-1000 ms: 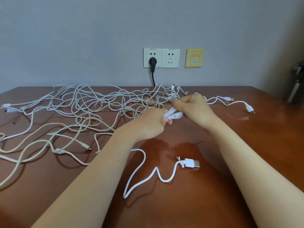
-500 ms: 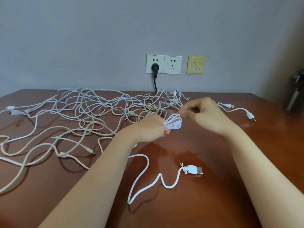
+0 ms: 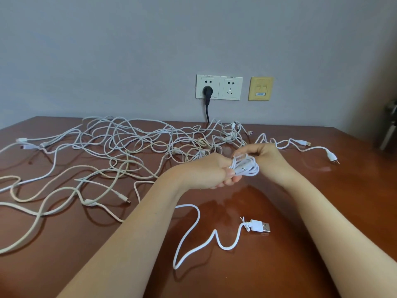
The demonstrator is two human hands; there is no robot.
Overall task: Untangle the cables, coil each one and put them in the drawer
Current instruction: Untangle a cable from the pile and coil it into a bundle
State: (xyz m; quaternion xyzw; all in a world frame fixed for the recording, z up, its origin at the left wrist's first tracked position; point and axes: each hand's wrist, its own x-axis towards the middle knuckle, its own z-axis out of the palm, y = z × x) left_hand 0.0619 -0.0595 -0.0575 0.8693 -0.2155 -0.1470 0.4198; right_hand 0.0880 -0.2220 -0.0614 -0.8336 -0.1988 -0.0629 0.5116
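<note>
White coil (image 3: 245,168) gripped in our left hand (image 3: 206,171), right hand (image 3: 266,155) pinching its top; loose tail (image 3: 215,231) trails toward lower centre, USB plug (image 3: 261,226) nearer right hand

Tangled cables (image 3: 120,151) crowd the table's (image 3: 354,201) left; right side lies open.

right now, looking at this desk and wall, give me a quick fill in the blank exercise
1. The black plug sits in the ____ of the two white sockets.
2. The wall plate to the right of them is ____ in colour.
3. The coil gripped by the left hand and pinched by the right hand is ____ in colour.

Missing words: left; yellow; white
</note>
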